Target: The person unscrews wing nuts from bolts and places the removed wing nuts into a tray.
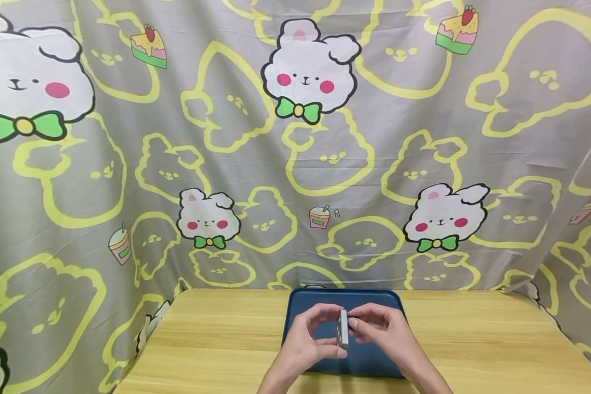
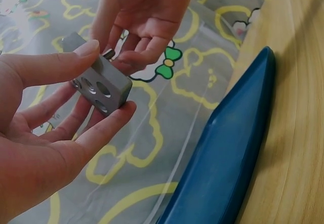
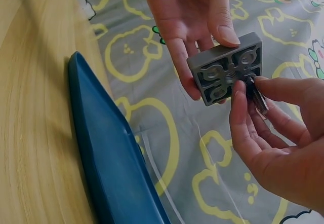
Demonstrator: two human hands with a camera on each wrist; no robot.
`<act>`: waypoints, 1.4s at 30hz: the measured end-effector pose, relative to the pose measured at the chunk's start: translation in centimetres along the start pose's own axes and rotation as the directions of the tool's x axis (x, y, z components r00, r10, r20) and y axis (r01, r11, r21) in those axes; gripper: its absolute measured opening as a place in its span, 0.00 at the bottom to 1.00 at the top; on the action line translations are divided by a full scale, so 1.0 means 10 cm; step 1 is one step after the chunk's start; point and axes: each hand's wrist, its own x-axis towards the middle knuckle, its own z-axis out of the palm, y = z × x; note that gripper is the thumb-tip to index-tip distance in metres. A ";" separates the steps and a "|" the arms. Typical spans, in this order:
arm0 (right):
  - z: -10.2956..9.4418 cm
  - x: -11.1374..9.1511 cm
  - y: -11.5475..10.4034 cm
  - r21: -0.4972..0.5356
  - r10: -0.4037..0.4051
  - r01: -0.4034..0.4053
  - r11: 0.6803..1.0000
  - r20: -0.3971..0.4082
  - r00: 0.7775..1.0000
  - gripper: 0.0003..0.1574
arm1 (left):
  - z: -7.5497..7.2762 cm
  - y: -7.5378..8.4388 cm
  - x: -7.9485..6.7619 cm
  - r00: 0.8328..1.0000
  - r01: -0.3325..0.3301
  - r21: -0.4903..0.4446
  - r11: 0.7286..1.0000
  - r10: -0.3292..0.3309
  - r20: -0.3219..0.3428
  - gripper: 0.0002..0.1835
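Note:
Above the blue tray (image 1: 347,365), my left hand (image 1: 302,342) grips a square grey metal block (image 1: 343,328) by its edges, between thumb and fingers. One face of this block (image 2: 104,84) has several round holes. Its other face (image 3: 211,73) is recessed, with ribs and round bosses. My right hand (image 1: 386,331) pinches a dark threaded screw (image 3: 259,101) between thumb and fingers. The screw meets the block's ribbed face near one boss, sticking out at an angle. In the left wrist view, only a short bit of the screw (image 2: 109,53) shows behind the block.
The tray lies on a light wooden table (image 1: 216,334), near its back edge, with its raised rim all round. A grey curtain (image 1: 256,164) printed with cartoon bears hangs behind the table and along both sides.

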 end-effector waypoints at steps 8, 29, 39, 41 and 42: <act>0.03 0.00 0.00 -0.119 -0.156 0.153 0.981 -0.012 0.988 0.13 | -0.03 -0.01 0.00 1.000 0.022 -0.039 0.999 -0.022 -0.001 0.31; 0.14 0.02 0.10 -0.545 -0.734 0.624 0.560 0.023 0.679 0.26 | -0.09 0.04 0.00 1.000 0.022 -0.064 0.998 -0.022 0.003 0.30; 0.14 0.00 0.05 -0.442 -0.627 0.534 0.720 -0.085 0.774 0.19 | -0.09 0.03 0.00 1.000 0.003 -0.038 0.999 -0.004 -0.024 0.31; 0.15 -0.01 0.03 -0.375 -0.528 0.449 0.811 -0.137 0.838 0.14 | -0.08 0.04 0.00 1.000 0.012 -0.065 0.998 -0.013 -0.025 0.32; 0.16 -0.02 0.02 -0.331 -0.460 0.390 0.859 -0.163 0.873 0.12 | -0.07 0.05 -0.01 1.000 0.017 -0.077 0.997 -0.019 -0.025 0.32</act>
